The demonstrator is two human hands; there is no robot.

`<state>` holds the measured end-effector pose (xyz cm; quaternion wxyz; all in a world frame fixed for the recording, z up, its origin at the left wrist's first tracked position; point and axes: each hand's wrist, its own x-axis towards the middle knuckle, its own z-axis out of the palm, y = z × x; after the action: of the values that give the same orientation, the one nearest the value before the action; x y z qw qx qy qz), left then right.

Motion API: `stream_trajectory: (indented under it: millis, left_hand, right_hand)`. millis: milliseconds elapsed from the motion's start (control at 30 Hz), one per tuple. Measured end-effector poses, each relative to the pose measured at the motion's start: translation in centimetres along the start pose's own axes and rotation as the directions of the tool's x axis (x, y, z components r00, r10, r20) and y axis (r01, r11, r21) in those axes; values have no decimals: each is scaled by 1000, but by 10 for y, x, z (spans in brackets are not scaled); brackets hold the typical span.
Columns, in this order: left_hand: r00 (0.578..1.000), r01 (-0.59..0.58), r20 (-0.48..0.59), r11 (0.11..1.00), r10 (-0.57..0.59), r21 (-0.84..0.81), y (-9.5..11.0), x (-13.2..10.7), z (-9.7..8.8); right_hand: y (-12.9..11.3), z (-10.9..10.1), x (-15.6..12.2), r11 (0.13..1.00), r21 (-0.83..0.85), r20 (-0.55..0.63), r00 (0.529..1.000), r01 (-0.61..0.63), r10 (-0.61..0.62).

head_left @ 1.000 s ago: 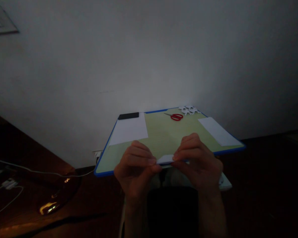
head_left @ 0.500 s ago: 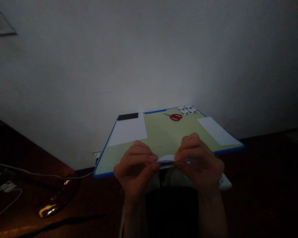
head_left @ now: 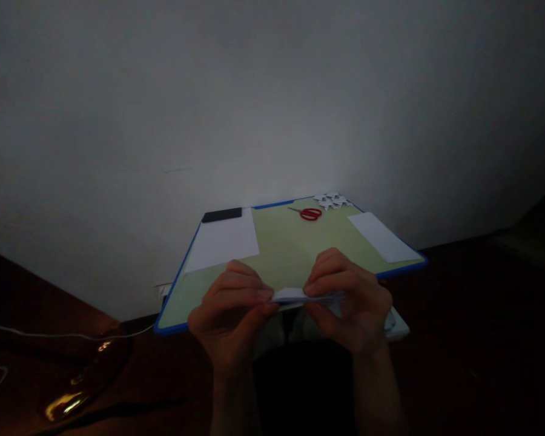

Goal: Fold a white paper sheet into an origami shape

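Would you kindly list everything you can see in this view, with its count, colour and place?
folded paper: one, white, pinched between both hands at the board's near edge
board: one, pale green with a blue rim, centre, against the wall
left sheet: one, white, flat on the board's left side
right sheet: one, white, flat on the board's right side
scissors: one pair, red handles, far part of the board
paper cut-outs: small pile, white, board's far right corner
flat block: one, black, board's far left corner
cable: one, white, over the dark brown surface at left
wall: one, whitish, behind
left hand: one, bare, gripping the paper's left end
right hand: one, bare, gripping its right end
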<state>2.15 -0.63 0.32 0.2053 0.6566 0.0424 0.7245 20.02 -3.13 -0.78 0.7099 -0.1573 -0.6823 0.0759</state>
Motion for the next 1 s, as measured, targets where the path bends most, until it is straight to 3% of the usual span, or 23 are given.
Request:
stream_trajectory:
  millis: [333,633,1000]
  left_hand:
    - [1000,2,11,1000,-3,14,1,-1,-1]
    - [998,66,-9,998,-66,-21,1,0,3]
    - [998,24,-61,999,-21,42,4,0,9]
  right_hand:
    - [3,0,0,997,-59,-10,999,50,-50]
    - [-9,9,9,979,-187,-32,995,87,-95]
    - [-10,9,9,960,-244,-23,988,140,-150]
